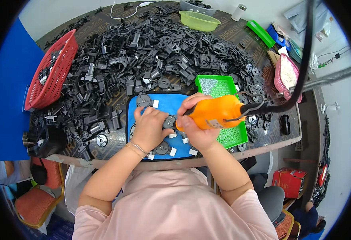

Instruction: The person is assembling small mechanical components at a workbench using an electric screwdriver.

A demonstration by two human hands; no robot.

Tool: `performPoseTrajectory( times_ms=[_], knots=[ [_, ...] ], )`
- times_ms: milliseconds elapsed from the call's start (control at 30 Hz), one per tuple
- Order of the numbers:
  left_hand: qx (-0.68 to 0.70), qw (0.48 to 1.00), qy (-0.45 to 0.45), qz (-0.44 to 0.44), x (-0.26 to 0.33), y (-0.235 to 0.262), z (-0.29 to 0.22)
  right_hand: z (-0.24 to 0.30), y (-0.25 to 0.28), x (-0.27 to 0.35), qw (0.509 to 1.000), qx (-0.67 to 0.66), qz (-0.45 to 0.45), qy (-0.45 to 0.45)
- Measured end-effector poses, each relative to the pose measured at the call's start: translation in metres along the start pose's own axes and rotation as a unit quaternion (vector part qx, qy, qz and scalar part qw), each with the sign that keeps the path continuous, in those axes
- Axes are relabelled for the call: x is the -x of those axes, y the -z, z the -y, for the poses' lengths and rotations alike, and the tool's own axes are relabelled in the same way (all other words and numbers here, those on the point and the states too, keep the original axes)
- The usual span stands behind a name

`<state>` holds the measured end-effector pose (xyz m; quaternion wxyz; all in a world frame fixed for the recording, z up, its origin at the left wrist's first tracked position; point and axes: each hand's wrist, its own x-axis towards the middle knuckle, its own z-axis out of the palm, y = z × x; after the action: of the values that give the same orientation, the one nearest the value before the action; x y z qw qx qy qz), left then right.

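My right hand [199, 130] is wrapped round an orange electric screwdriver [219, 110], its tip pointing left and down at a round black part [169, 121]. My left hand [150, 127], a bracelet at its wrist, holds that part between thumb and fingers on the blue mat [175, 98]. The exact contact of the tip is hidden by the tool's nose. More round black parts with white tabs lie on the mat, one part [143, 100] beyond my left hand and another part [162, 148] near the front edge.
A large heap of black parts [143, 52] covers the table behind the mat. A green tray [239, 132] with small screws [208, 86] sits right of it. A red basket [51, 84] stands left, a pink basket [281, 80] right. A black cable [295, 94] rises from the screwdriver.
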<state>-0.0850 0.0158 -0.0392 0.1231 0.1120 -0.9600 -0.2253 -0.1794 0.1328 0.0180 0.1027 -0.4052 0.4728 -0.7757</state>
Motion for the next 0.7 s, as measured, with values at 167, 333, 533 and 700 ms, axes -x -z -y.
performPoseTrajectory(
  times_ms=[167,333,533,700],
  knots=[
    [-0.008,1.0,-0.019,-0.018,0.001,-0.002,0.003,-0.009,-0.004,0.002,0.995,0.093,0.032,0.029],
    [-0.008,0.999,-0.02,-0.025,-0.001,-0.003,0.002,-0.011,-0.001,0.0,0.995,0.075,0.051,0.035],
    [-0.007,1.0,-0.009,-0.008,0.0,0.001,0.0,-0.004,0.007,-0.005,0.997,0.024,0.071,-0.008],
    [-0.023,1.0,0.0,0.017,-0.002,0.007,-0.004,0.028,0.039,-0.016,0.991,-0.118,-0.048,0.052]
  ],
)
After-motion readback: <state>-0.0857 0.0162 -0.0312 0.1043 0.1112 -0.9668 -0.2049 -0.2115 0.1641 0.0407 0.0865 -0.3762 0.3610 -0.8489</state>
